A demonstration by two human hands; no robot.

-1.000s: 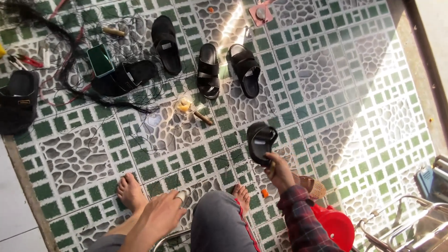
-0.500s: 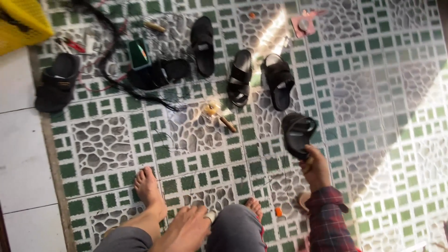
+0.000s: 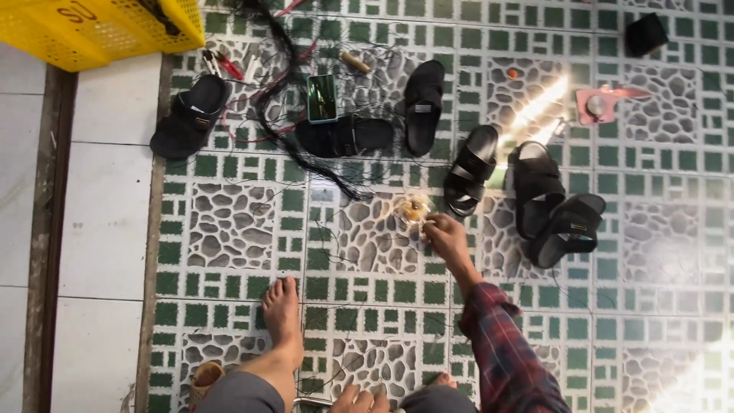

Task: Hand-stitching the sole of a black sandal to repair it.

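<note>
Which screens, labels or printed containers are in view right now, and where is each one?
Phone: flat on the tiles at top centre, above a black sandal; upright rectangle, dark green frame, lit greenish screen.
Crate: top left corner, partly out of frame; yellow plastic, perforated wall with dark printed marks.
No other labels or signs can be made out.

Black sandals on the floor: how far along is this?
Done: six black strapped sandals lie set down on the green tiled floor, none held. In hand: the right hand touches a small yellowish round thing. Left: loose black threads lie strewn beside the green phone.
</note>
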